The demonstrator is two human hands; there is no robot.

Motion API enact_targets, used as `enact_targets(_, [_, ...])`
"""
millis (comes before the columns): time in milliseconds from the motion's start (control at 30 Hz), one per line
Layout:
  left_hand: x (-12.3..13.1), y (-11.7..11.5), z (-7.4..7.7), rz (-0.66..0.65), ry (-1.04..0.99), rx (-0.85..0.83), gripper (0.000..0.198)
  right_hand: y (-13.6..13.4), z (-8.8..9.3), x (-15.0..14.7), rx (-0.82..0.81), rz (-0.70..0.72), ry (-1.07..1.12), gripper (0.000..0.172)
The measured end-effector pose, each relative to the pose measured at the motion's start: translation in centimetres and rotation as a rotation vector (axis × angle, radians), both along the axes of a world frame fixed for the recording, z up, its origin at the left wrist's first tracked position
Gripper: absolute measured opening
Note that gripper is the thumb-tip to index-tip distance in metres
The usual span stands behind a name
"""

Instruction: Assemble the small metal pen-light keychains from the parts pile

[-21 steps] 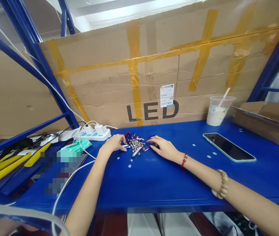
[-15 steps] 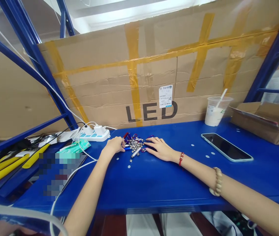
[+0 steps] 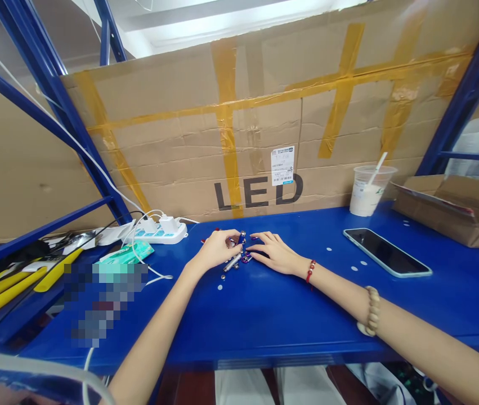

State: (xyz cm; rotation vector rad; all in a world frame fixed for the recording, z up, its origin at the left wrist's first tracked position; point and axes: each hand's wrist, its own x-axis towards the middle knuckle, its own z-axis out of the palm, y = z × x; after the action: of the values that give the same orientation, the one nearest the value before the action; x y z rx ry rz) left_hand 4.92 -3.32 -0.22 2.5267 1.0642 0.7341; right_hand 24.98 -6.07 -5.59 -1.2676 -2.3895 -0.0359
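My left hand (image 3: 219, 247) pinches a small blue metal tube (image 3: 242, 241) with a silver end, held upright over a pile of little metal parts. The hand covers much of that pile. A silver tube (image 3: 232, 263) lies at the pile's near side, just below my left fingers. Close on the right, my right hand (image 3: 279, 254) rests palm down with its fingers apart, the tips by a purple-and-silver piece (image 3: 246, 257). Nothing shows in its grip.
A white power strip (image 3: 171, 233) with cables and a green packet (image 3: 129, 253) lie to the left, near yellow-handled tools (image 3: 59, 270). On the right are a phone (image 3: 386, 253), a drink cup (image 3: 368, 191) and an open carton (image 3: 454, 208). Taped cardboard (image 3: 171, 157) stands behind.
My left hand has moved right across the pile and raised the blue tube upright. My right hand has stayed nearly in place.
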Motion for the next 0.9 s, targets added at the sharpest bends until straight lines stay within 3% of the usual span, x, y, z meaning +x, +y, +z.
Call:
enact_targets(333, [0.2, 0.2, 0.3, 0.090, -0.376, -0.234, 0.027, -0.2, 0.3, -0.2, -0.027, 0.042, 0.084, 0.035])
enact_targets(467, [0.1, 0.7, 0.0, 0.059, -0.424, -0.313, 0.026, -0.2, 0.3, -0.1, -0.019, 0.028, 0.075, 0.032])
enact_targets(600, [0.1, 0.9, -0.7, 0.010, -0.301, -0.344, 0.018, 0.2, 0.0, 0.1, -0.017, -0.009, 0.080, 0.028])
enact_targets(800, [0.3, -0.2, -0.7, 0.115, 0.110, -0.041, 0.032, 0.3, -0.4, 0.0, -0.032, 0.091, 0.098, 0.033])
enact_targets(900, [0.3, -0.6, -0.2, 0.140, 0.201, -0.004, 0.031, 0.2, -0.4, -0.2, -0.047, 0.111, 0.083, 0.032])
